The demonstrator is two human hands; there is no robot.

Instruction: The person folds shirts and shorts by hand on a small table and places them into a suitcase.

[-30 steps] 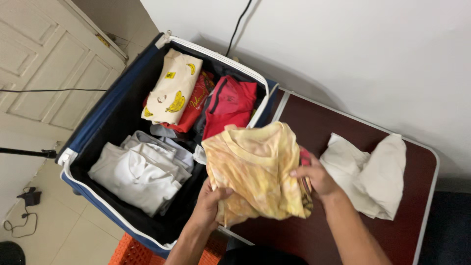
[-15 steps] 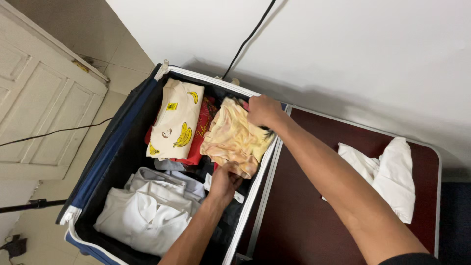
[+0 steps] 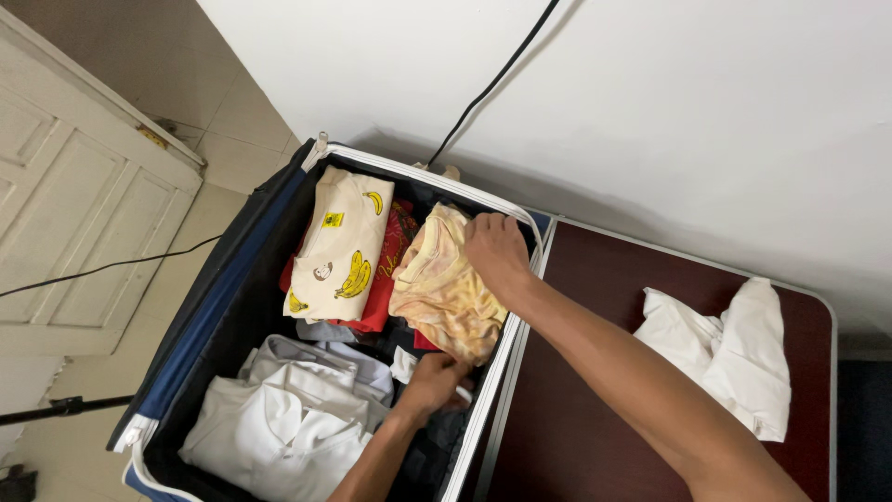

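Note:
An open dark-blue suitcase [image 3: 218,279] with white trim lies on the floor left of a table. A folded yellow tie-dye shirt [image 3: 437,288] lies inside it at the far right, over a red garment. My right hand [image 3: 494,249] presses flat on the shirt's far right corner. My left hand [image 3: 435,379] grips the shirt's near edge, fingers curled under it. Left of it sit a cream shirt with banana prints [image 3: 342,244] on a red shirt [image 3: 383,271]. Folded white shirts [image 3: 279,432] fill the near end.
A dark red table [image 3: 595,437] with a pale rim stands on the right, with a crumpled white garment [image 3: 734,358] on it. A black cable [image 3: 497,79] runs down the white wall. A cream panelled door [image 3: 74,214] is at the left, a black tripod leg [image 3: 56,409] low left.
The yellow shirt went from above the table's edge into the suitcase's far right part. Both hands followed it and now press it down there; the view shifted left.

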